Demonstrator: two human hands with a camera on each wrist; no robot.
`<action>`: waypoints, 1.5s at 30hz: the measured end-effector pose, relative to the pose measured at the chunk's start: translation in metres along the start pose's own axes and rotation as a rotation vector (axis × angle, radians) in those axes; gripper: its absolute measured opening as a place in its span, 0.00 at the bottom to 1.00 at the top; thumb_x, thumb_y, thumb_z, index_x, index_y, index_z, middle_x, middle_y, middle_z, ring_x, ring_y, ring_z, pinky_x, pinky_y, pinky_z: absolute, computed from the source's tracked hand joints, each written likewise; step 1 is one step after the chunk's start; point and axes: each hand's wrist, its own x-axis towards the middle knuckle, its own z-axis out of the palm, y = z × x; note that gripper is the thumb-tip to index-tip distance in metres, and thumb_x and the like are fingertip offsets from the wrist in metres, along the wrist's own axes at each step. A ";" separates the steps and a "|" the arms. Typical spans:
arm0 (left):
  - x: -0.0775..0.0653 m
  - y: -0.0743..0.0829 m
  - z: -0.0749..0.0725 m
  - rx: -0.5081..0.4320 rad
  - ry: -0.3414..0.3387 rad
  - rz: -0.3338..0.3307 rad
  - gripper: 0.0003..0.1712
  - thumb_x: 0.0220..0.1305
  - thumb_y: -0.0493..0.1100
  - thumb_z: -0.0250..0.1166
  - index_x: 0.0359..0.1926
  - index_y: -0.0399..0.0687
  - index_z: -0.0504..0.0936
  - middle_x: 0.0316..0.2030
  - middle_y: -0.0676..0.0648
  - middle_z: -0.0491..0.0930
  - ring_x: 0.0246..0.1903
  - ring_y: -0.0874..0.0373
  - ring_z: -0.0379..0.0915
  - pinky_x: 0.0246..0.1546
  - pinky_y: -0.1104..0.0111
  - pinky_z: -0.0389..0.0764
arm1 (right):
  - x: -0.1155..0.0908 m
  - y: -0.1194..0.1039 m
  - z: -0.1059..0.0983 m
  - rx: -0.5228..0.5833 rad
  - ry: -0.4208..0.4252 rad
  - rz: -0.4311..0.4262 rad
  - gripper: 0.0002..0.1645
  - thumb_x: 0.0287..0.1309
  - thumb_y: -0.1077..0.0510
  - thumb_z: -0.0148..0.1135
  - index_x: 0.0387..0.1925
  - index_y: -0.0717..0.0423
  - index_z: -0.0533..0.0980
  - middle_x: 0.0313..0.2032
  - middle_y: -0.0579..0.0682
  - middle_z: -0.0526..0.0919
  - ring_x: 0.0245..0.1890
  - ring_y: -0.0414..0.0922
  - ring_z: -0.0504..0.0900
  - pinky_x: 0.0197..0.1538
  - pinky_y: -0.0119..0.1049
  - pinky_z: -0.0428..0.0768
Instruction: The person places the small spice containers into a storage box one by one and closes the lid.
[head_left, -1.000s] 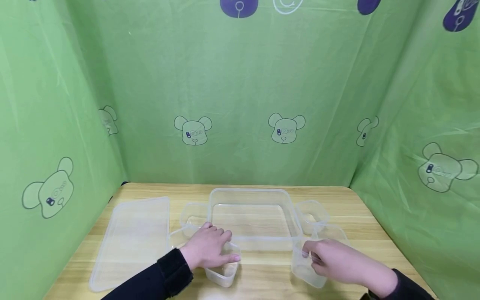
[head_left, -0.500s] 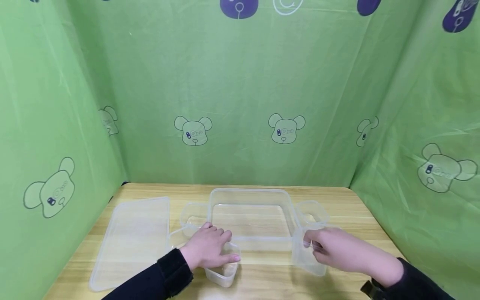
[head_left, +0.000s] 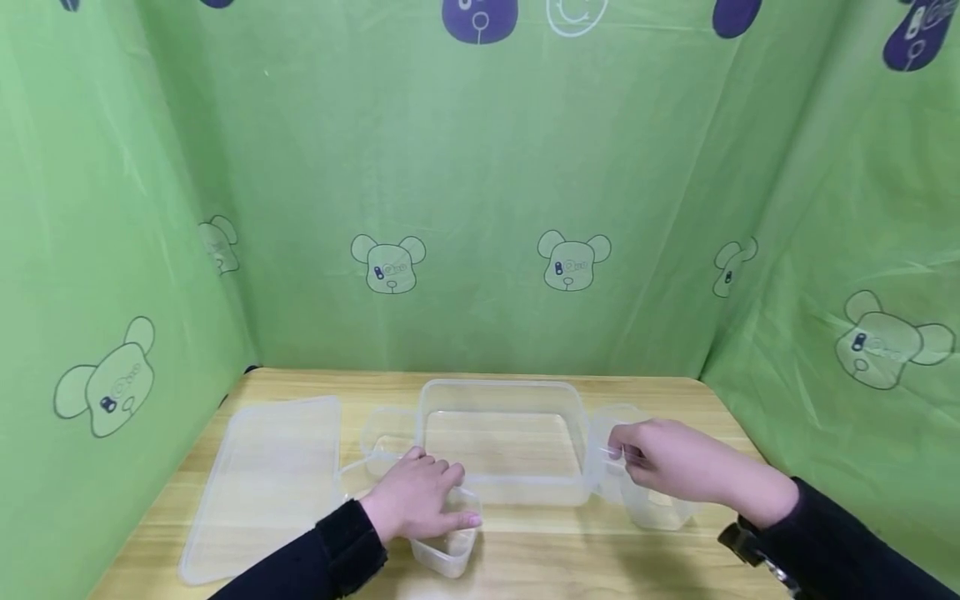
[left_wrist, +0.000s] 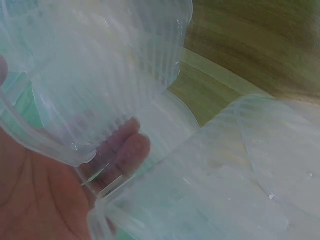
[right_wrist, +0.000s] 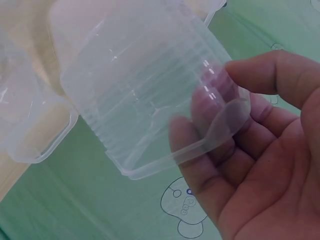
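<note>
In the head view, my right hand [head_left: 678, 462] pinches the wall of a small clear plastic container [head_left: 606, 477], held up beside the large box. Thumb and fingers lie on either side of its wall near the rim in the right wrist view, where the container [right_wrist: 140, 105] appears tilted. At front left, my left hand [head_left: 416, 496] holds another small clear container [head_left: 447, 557] that stands on the table. Its fingertips [left_wrist: 134, 150] dip between that container's ribbed wall and a neighbouring container [left_wrist: 210, 185] in the left wrist view. The thumb lies over the opening.
A large clear plastic box [head_left: 510, 492] stands at the back middle. Left of it lies a flat translucent lid [head_left: 262, 492]. More small containers stand beside the box: one at back left [head_left: 387, 427], one at right [head_left: 660, 507]. Green cloth [head_left: 480, 167] encloses the wooden table.
My right hand has moved up and away from me, carrying the small container towards the box's right side and uncovering another container. My left hand has stayed in place.
</note>
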 end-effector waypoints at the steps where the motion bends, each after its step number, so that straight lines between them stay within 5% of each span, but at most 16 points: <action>1: 0.000 0.000 0.000 0.002 0.000 0.000 0.44 0.62 0.81 0.44 0.55 0.52 0.77 0.45 0.50 0.84 0.46 0.56 0.79 0.57 0.59 0.69 | 0.001 0.001 -0.001 -0.004 0.005 -0.002 0.13 0.51 0.70 0.62 0.35 0.51 0.78 0.25 0.33 0.73 0.24 0.29 0.68 0.29 0.32 0.75; 16: 0.000 0.001 0.002 0.006 0.003 0.002 0.43 0.63 0.81 0.45 0.55 0.52 0.77 0.45 0.50 0.84 0.47 0.55 0.79 0.57 0.59 0.69 | 0.020 0.019 -0.011 -0.034 0.054 -0.024 0.16 0.49 0.74 0.59 0.34 0.52 0.79 0.31 0.42 0.82 0.30 0.33 0.77 0.37 0.38 0.83; 23: 0.000 0.001 0.001 0.009 0.003 -0.003 0.43 0.62 0.81 0.45 0.54 0.53 0.77 0.44 0.50 0.84 0.47 0.55 0.79 0.57 0.59 0.69 | 0.034 0.027 -0.009 -0.069 0.088 -0.071 0.18 0.48 0.77 0.57 0.29 0.50 0.77 0.28 0.39 0.78 0.29 0.34 0.74 0.37 0.37 0.82; 36: 0.002 -0.002 0.008 -0.018 0.046 0.011 0.41 0.63 0.80 0.45 0.51 0.53 0.78 0.43 0.51 0.84 0.45 0.56 0.79 0.56 0.58 0.70 | 0.061 0.037 -0.001 -0.106 0.102 -0.058 0.22 0.45 0.80 0.52 0.20 0.50 0.61 0.21 0.37 0.57 0.22 0.35 0.59 0.28 0.31 0.63; 45: 0.001 -0.002 0.007 -0.017 0.067 0.029 0.40 0.64 0.80 0.44 0.49 0.53 0.77 0.41 0.52 0.84 0.43 0.57 0.79 0.52 0.60 0.69 | 0.077 0.049 0.012 -0.116 0.094 -0.038 0.21 0.48 0.79 0.55 0.22 0.48 0.70 0.23 0.40 0.70 0.25 0.37 0.67 0.33 0.37 0.76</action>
